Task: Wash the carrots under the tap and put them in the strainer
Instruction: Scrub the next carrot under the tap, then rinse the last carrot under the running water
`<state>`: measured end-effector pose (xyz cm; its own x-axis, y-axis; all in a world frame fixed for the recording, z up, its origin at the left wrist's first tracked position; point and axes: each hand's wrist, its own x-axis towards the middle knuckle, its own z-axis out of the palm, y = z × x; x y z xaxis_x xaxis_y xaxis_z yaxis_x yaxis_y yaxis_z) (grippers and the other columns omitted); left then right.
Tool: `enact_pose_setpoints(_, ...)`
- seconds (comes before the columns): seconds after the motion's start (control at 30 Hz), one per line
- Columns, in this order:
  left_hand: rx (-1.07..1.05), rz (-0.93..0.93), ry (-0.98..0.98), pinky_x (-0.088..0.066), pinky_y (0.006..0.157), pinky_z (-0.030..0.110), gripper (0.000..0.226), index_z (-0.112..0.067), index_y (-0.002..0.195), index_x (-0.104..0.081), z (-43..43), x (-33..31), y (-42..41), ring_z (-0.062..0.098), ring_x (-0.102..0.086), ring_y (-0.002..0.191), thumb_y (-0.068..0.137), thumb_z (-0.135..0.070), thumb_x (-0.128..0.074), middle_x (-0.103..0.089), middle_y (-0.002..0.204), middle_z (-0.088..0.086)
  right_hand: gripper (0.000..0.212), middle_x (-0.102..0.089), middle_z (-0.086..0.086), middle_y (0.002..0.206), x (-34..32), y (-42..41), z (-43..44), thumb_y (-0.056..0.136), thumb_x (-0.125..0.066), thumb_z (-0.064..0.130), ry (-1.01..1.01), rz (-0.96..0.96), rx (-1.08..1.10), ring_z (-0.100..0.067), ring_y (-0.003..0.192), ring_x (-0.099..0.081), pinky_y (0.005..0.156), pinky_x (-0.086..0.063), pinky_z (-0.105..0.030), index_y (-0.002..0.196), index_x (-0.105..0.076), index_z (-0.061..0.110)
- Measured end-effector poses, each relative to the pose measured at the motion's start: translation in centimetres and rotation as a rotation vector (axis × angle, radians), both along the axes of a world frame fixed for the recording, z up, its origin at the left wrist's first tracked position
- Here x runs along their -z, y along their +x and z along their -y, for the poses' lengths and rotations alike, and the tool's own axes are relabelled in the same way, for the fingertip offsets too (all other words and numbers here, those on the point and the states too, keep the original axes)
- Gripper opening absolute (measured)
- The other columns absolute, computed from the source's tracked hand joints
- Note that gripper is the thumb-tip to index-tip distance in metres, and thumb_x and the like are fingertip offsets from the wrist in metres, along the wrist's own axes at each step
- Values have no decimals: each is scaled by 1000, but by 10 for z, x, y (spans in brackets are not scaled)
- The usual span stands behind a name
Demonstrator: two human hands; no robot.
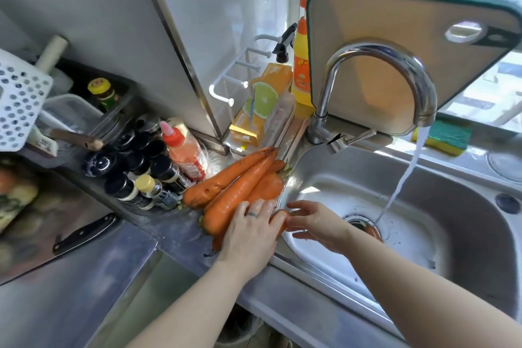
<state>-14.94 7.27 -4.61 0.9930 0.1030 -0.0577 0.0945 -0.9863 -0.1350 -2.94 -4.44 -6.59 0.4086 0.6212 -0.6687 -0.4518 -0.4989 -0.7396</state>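
Several wet orange carrots (240, 186) lie in a pile on the steel counter at the left rim of the sink (423, 277). My left hand (251, 231) lies on top of the pile with its fingers curled over one carrot at the rim. My right hand (316, 223) is inside the sink beside it, fingers spread and touching that carrot's end. The tap (395, 65) runs, its stream falling to the drain, where a small orange piece (372, 231) sits. A white perforated strainer (19, 104) shows at the far left.
Spice jars and a red sauce bottle (183, 149) crowd the counter left of the carrots. A black-handled knife (84, 231) lies on the board at the left. A cutting board (409, 45) leans behind the tap, with detergent bottles (300, 65) and a sponge (443, 135) nearby.
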Motion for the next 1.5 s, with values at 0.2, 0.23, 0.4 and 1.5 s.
enact_pose_setpoints(0.2, -38, -13, -54, -48, 67, 35, 61, -22, 114, -63, -6, 3, -1, 22, -66, 79, 59, -38, -82, -65, 109, 3, 40, -67, -12, 106, 1, -3, -9, 84, -68, 4, 66, 73, -21, -24, 94, -65, 88, -53, -35, 122, -55, 4)
enact_pose_setpoints(0.23, -48, -5, -50, -48, 65, 34, 61, -22, 114, -64, -6, 3, -2, 22, -66, 78, 58, -37, -83, -64, 110, 3, 41, -67, -10, 103, 0, -3, -12, 84, -68, 4, 73, 76, -23, -24, 93, -65, 87, -53, -34, 123, -54, 5)
enact_pose_setpoints(0.4, -70, 27, -21, -48, 66, 34, 55, -22, 111, -66, -4, 4, -7, 23, -65, 85, 60, -36, -83, -65, 113, 4, 45, -65, -7, 96, 3, -6, -14, 84, -68, 0, 116, 16, 35, -22, 84, -64, 75, -53, -25, 125, -49, 3)
enact_pose_setpoints(1.5, 119, -153, -350, -44, 79, 34, 30, -28, 106, -65, 87, 43, 62, 19, -61, 91, 78, -25, -54, -59, 102, -5, 24, -62, -13, 115, 102, 45, 163, 90, -47, 15, -961, 472, -359, -31, 105, -61, 77, -45, -30, 114, -51, 9)
